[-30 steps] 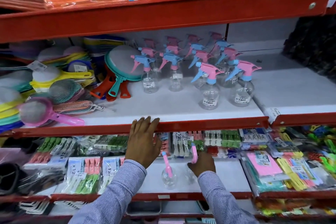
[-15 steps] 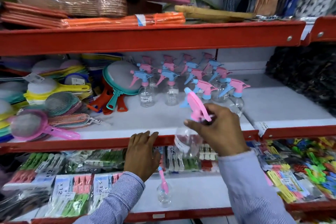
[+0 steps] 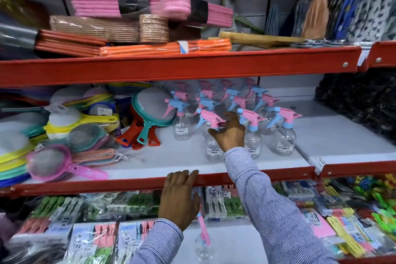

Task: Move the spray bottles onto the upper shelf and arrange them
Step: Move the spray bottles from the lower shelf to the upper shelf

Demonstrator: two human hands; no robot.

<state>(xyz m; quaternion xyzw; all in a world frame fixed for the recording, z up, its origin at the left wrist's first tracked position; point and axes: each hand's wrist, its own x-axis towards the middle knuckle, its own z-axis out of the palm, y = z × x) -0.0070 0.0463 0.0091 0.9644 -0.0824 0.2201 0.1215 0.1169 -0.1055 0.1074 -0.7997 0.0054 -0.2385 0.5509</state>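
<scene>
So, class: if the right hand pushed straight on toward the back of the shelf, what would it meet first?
Probably the spray bottles standing in rows right behind the right hand, which grips a pink-topped bottle. Depth is hard to judge, so which one is uncertain.

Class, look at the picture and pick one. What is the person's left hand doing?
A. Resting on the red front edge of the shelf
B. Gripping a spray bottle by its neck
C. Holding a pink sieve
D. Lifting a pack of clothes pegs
A: the left hand lies flat with its fingers over the red metal front edge of the shelf, holding nothing.
</scene>
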